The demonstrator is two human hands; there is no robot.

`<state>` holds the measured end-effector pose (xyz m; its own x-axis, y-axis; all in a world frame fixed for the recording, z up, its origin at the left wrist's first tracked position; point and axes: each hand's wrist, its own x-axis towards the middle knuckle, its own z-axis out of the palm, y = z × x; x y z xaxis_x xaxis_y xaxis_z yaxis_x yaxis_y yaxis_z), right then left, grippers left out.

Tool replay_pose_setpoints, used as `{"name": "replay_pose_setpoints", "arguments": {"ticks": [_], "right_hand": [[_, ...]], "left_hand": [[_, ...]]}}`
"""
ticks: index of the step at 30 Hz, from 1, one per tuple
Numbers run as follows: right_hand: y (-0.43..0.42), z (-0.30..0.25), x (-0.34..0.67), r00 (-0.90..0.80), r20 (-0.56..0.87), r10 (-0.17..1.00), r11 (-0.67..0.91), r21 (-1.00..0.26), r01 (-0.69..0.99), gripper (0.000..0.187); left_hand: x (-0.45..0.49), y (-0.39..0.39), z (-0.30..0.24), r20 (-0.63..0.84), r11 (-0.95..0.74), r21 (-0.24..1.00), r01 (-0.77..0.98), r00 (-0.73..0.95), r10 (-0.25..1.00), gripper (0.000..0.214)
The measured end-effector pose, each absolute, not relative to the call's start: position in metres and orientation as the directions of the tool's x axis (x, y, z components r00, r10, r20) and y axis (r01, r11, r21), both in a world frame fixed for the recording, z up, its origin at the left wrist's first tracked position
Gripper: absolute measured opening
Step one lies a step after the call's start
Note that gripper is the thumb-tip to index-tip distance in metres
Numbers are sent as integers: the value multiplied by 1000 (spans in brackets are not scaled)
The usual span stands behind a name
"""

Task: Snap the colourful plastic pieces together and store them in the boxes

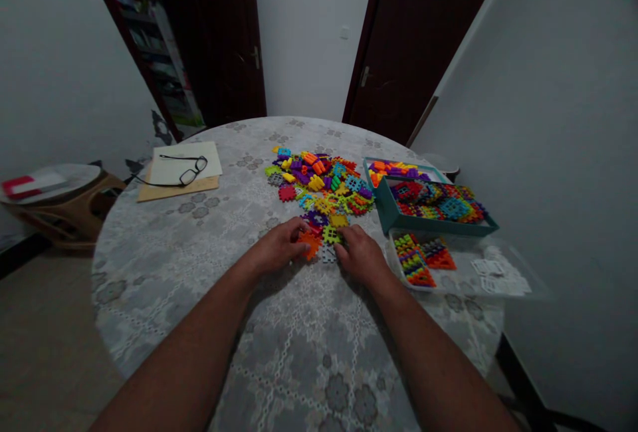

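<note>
The left hand (279, 244) pinches an orange tile (310, 243); the right hand (359, 254) seems to grip a green tile (331, 234) touching it, beside the pile (321, 183).

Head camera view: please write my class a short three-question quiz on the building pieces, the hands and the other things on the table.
1. True or false: the glasses lie on papers to the left of the pile of pieces.
2. Pick one: the fingers of the left hand touch a piece of which colour? A orange, B white, C black.
3. Fill the gap: the teal box stands on the ____ side of the pile of pieces.

Key
1. True.
2. A, the orange piece.
3. Right.
</note>
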<state>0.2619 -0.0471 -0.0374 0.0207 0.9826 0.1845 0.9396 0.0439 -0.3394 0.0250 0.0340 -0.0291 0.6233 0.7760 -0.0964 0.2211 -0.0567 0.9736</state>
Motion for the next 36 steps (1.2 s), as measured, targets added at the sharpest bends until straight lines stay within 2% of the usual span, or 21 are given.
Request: {"name": "replay_pose_setpoints", "arguments": {"ticks": [6, 11, 15, 19, 23, 28, 32, 36], "right_hand": [[-40, -39, 266, -33, 193, 981, 91, -303, 948, 18], [-42, -34, 265, -38, 183, 982, 92, -297, 950, 19], [-46, -29, 262, -32, 166, 986, 79, -286, 955, 19], [-47, -28, 261, -41, 195, 980, 94, -270, 958, 15], [-45, -29, 263, -40, 325, 945, 152, -328, 932, 14], [-43, -28, 266, 15, 487, 873, 216, -414, 884, 12], [-46, -25, 258, 29, 502, 864, 252, -482, 839, 14], [-52, -25, 242, -60, 462, 885, 315, -499, 807, 15]], "left_hand": [[26, 28, -19, -69, -138, 944, 300, 587, 807, 20], [25, 23, -8, -16, -281, 870, 406, 592, 806, 12], [19, 25, -11, 24, -368, 815, 448, 608, 794, 13], [15, 27, -12, 16, -365, 815, 450, 612, 791, 18], [15, 27, -8, -27, -358, 798, 484, 624, 781, 26], [15, 28, -8, 20, -432, 748, 503, 635, 773, 23], [14, 30, -10, 51, -447, 742, 500, 622, 781, 23], [14, 29, -9, 79, -452, 755, 475, 619, 782, 14]]}}
